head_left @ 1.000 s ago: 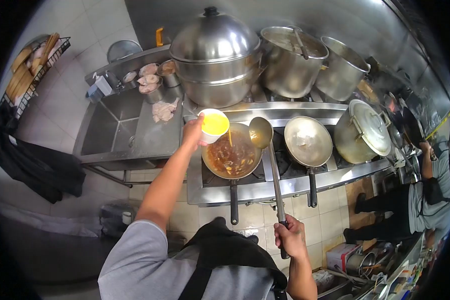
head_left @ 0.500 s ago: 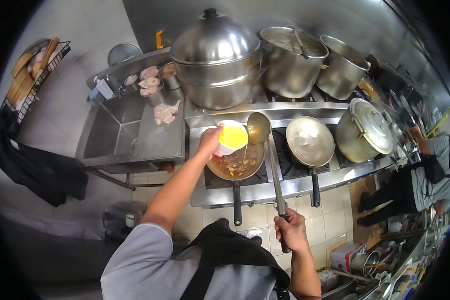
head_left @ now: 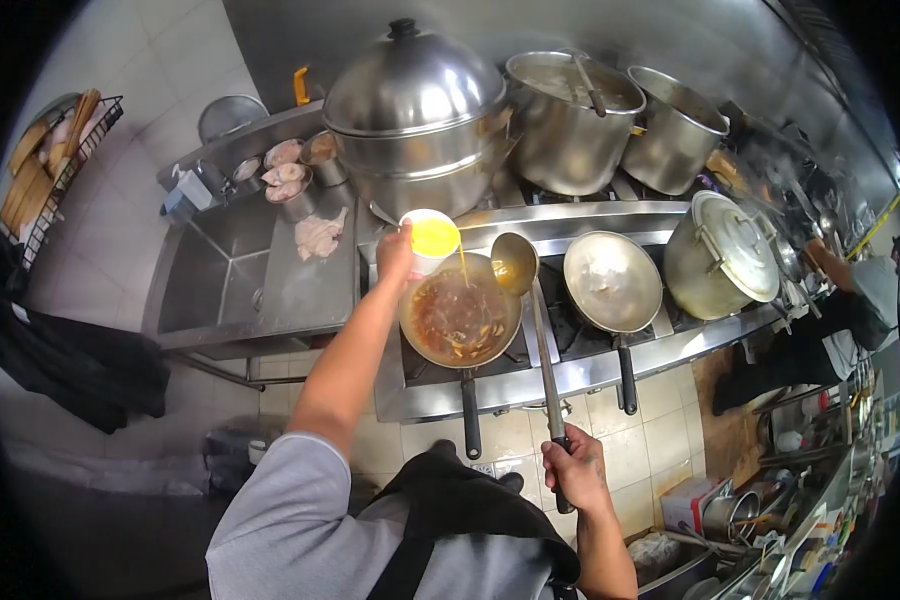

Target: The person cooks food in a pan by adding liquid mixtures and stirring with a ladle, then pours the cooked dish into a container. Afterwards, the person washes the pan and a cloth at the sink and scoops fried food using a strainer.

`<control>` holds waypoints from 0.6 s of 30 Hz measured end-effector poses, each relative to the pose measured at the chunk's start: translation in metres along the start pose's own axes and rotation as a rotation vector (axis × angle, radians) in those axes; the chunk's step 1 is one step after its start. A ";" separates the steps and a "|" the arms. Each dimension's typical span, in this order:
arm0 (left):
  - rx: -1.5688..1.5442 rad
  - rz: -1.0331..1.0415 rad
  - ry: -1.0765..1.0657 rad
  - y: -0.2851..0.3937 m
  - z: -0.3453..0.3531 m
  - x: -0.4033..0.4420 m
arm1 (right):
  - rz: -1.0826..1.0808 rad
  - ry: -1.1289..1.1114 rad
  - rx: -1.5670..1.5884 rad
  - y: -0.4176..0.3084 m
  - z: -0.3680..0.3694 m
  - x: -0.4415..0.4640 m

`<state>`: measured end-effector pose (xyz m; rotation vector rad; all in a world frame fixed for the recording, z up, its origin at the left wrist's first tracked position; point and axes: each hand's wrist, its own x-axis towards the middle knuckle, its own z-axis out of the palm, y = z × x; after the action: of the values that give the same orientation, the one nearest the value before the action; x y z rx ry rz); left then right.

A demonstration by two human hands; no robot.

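My left hand (head_left: 395,255) is closed round a white bowl (head_left: 429,266) of yellow liquid that looks like beaten egg, with a spoon-like handle (head_left: 382,214) jutting out at its left. The bowl tilts over the far side of a frying pan (head_left: 471,415) of brown, soupy food. A thin yellow stream (head_left: 463,266) falls toward the pan. Gripped low on its dark handle, a long ladle (head_left: 547,375) is in my right hand (head_left: 576,470). The ladle's cup, with some yellowish liquid inside, hangs beside the pan's right rim.
A second frying pan (head_left: 612,280) and a lidded pot (head_left: 715,265) stand rightward on the stove. Behind are a domed steamer (head_left: 415,90) and two tall pots (head_left: 570,140), (head_left: 670,135). Raw meat (head_left: 320,235) lies by the sink (head_left: 210,265). Another person (head_left: 820,350) works at far right.
My left hand has moved the bowl left and slightly away, and the stream now falls nearer the pan's far edge. The ladle stays beside the pan. The other person leans further forward.
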<state>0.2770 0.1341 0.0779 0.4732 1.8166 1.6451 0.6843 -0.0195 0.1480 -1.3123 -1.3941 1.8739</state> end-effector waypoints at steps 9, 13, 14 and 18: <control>0.043 -0.020 0.159 -0.009 -0.065 -0.036 | 0.005 -0.070 -0.015 0.006 -0.004 0.003; 0.070 -0.043 0.132 -0.017 -0.085 -0.066 | -0.003 -0.096 -0.004 0.007 -0.008 0.003; 0.070 -0.040 0.133 -0.018 -0.085 -0.074 | 0.008 -0.108 -0.004 0.008 -0.010 0.001; 0.066 -0.079 0.072 -0.029 -0.080 -0.091 | 0.030 -0.113 -0.008 0.009 -0.013 0.000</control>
<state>0.2947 0.0108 0.0700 0.3698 1.9219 1.5710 0.6979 -0.0171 0.1393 -1.2547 -1.4470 1.9913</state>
